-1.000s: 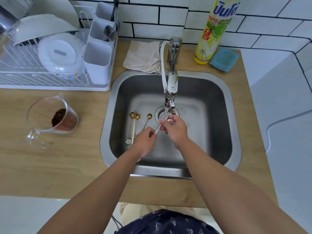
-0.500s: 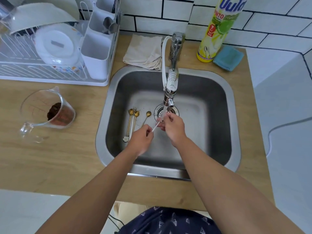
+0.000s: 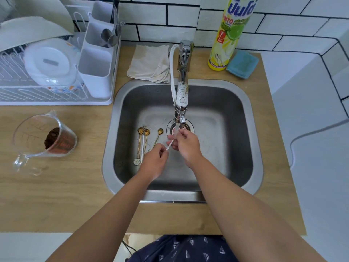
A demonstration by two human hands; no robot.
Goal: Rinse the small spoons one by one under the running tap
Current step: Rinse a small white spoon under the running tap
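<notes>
White spoon [image 3: 171, 143], bowl behind right hand [image 3: 186, 143]

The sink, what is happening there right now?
A person is rinsing a small white-handled spoon under the running tap. The left hand pinches the end of its handle, and the right hand holds the other end in the water stream. Several gold spoons lie on the bottom of the sink, left of the drain. Whether these are already rinsed cannot be told.
</notes>
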